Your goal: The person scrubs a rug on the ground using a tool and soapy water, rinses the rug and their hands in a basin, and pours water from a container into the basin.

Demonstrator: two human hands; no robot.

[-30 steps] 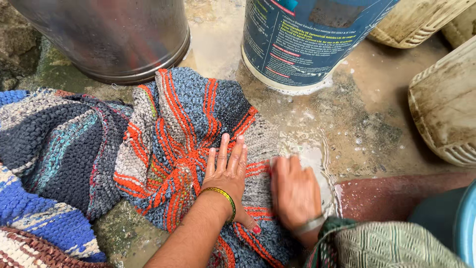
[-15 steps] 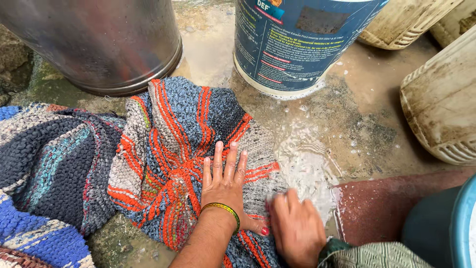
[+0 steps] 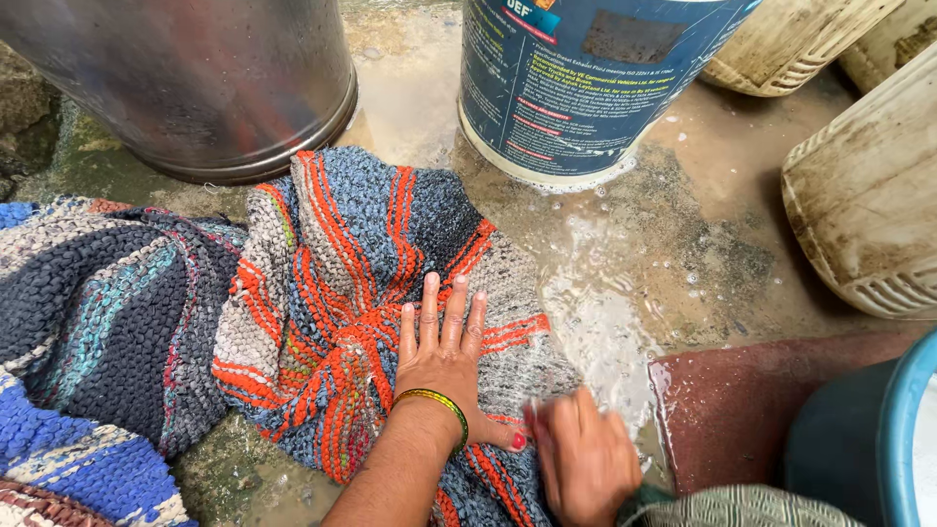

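- We see the left hand point(image 3: 444, 356) pressed flat on the woven rug point(image 3: 371, 293), fingers spread & straight, palm down, gripping nothing. Same spot on the orange stripes as 0.5 s ago; green-yellow bangle point(image 3: 435, 405) at the wrist.
- Right hand point(image 3: 584, 454) sits at the rug's near-right edge, knuckles up, fingers curled down onto the cloth. Blurred, so we can't tell if it grips the weave or smth under the palm. Vs 1 s ago it's come back toward the body & lower in frame; vs 0.5 s ago approx. the same place.
- Rug lies bunched on the wet concrete floor point(image 3: 703, 263), btw the steel drum point(image 3: 195, 88) & the blue printed bucket point(image 3: 586, 88), touching neither. Its shape hasn't changed.
- Soapy water point(image 3: 600, 332) just right of the rug: the foamy splash seen 0.5 s ago has flattened to a thin glossy sheet w/ few bubbles.
- 2nd rug point(image 3: 98, 322), dark blue/grey, lies to the left, overlapping the first.
- Dirty cream containers point(image 3: 864, 205) at right, reddish slab point(image 3: 742, 400) & blue tub rim point(image 3: 903, 429) lower right; all unmoved.
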